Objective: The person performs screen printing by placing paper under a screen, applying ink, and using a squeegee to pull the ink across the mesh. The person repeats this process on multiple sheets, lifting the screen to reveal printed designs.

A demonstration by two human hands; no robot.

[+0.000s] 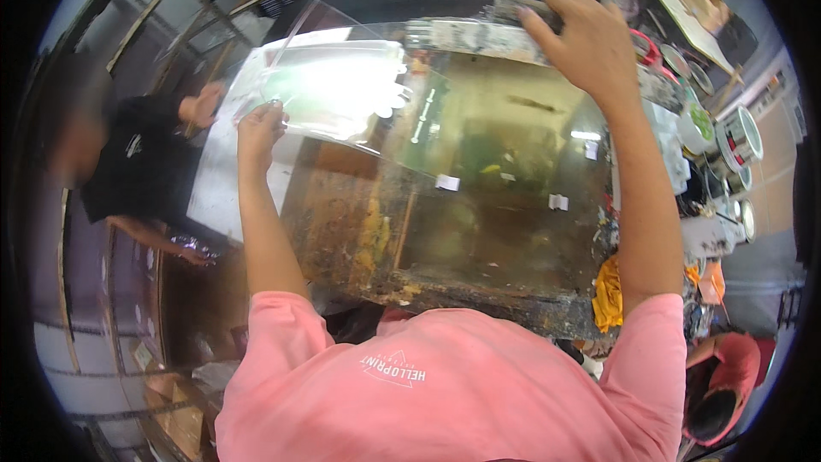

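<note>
My left hand (263, 124) is closed on the near-left edge of a clear, flat plastic sheet (316, 69). The sheet is tilted over the table's far left, and bright glare hides part of it. White paper (224, 193) lies below and beside it. My right hand (590, 47) is raised over the far side, thumb and fingers apart. A greyish block (513, 7) shows just beyond its thumb; whether they touch I cannot tell. Between my arms lies a glossy yellow-green panel (479, 231) with small white tabs (558, 202) on it. A paint-smeared bar (479, 39) runs along its far edge.
Several tubs and cans (737, 139) crowd the right side. A yellow cloth (608, 295) hangs by my right elbow. A co-worker in black (141, 154) stands at the left, one hand near the paper. Another person in pink (727, 381) is low at the right.
</note>
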